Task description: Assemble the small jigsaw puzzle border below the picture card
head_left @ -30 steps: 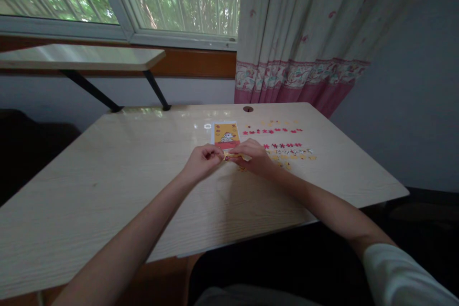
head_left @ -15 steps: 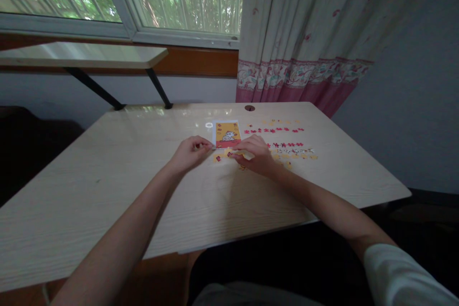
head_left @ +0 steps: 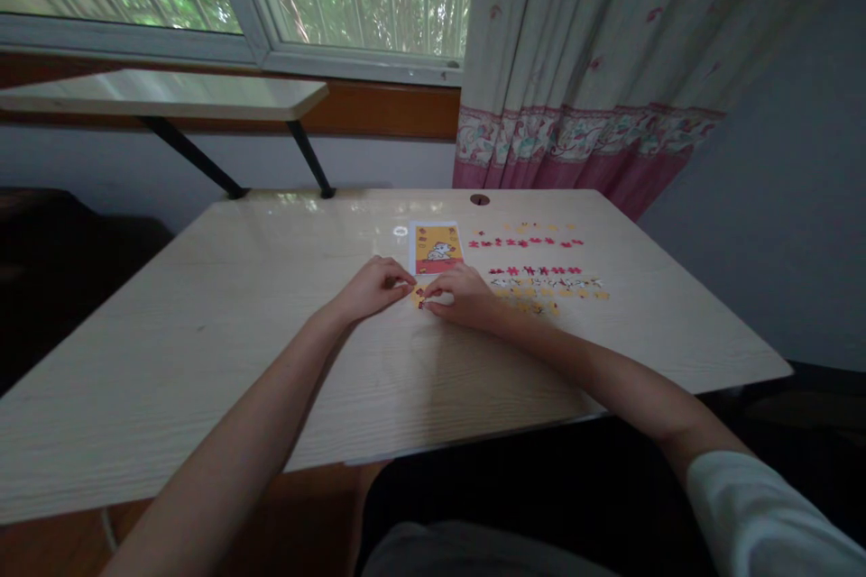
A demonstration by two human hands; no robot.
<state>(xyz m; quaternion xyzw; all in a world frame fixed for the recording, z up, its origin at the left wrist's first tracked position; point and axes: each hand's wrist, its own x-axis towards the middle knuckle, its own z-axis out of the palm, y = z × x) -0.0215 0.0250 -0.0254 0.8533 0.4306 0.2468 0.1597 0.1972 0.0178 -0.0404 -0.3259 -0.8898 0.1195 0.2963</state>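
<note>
Between my two hands lie small yellow puzzle pieces (head_left: 419, 297) with dark red marks, just below a picture card. The card (head_left: 437, 239) shows a white animal on a yellow and red ground. My left hand (head_left: 376, 290) has thumb and forefinger brought together at the pieces' left edge. From the right, my right hand (head_left: 464, 296) grips a piece with thumb and forefinger, its other fingers curled near the card's lower edge. The fingertips partly cover the pieces.
Rows of loose pieces lie to the right: red pieces (head_left: 534, 270), white ones (head_left: 555, 283) and yellow ones (head_left: 541, 227). A small white ring (head_left: 400, 232) is left of the card. A raised shelf (head_left: 223, 95) stands at the back left of the table (head_left: 271, 334).
My right hand has moved left with a yellow piece, bringing it against the other one. My left fingertips have come down to these pieces. The view has shifted slightly.
</note>
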